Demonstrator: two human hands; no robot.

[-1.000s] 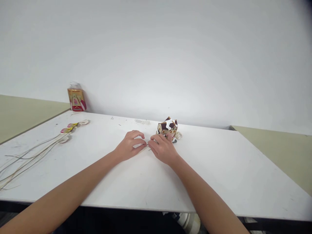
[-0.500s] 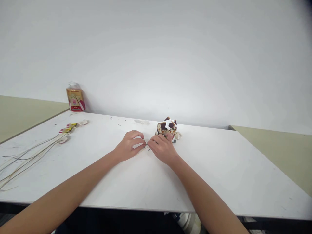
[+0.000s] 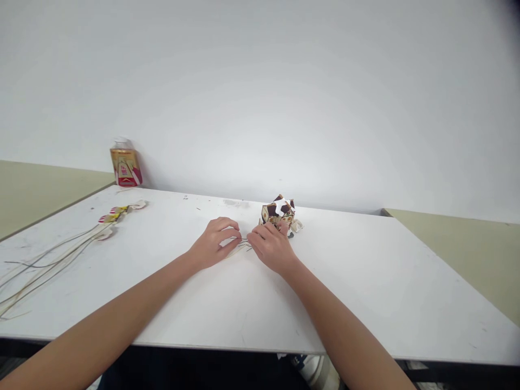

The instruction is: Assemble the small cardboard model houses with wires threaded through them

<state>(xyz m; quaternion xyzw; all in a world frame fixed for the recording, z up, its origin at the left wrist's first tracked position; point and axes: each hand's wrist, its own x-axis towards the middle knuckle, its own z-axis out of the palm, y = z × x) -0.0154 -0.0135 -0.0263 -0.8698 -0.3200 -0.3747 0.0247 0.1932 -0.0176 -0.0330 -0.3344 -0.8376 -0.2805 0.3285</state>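
Observation:
Thin dark strands (image 3: 242, 244) run between my two hands near the middle of the white table. My left hand (image 3: 214, 244) has thumb and forefinger pinched on the left ends of the strands, its other fingers curled above. Opposite it, my right hand (image 3: 271, 245) pinches the strands close to their right side. Just behind my right hand sits a small brown and cream patterned house-like piece (image 3: 280, 211) with a white patch on top; my fingers hide its lower front. A small pale piece (image 3: 297, 226) lies at its right.
A gold and red bottle (image 3: 127, 168) stands at the back left by the wall. Long cords with yellow, red and white pieces (image 3: 114, 215) lie on the left of the white table (image 3: 374, 281). Greenish surfaces flank the table on both sides.
The gap between my fingertips has widened slightly, and more of the strands shows between them. The patterned piece and the cords have stayed put.

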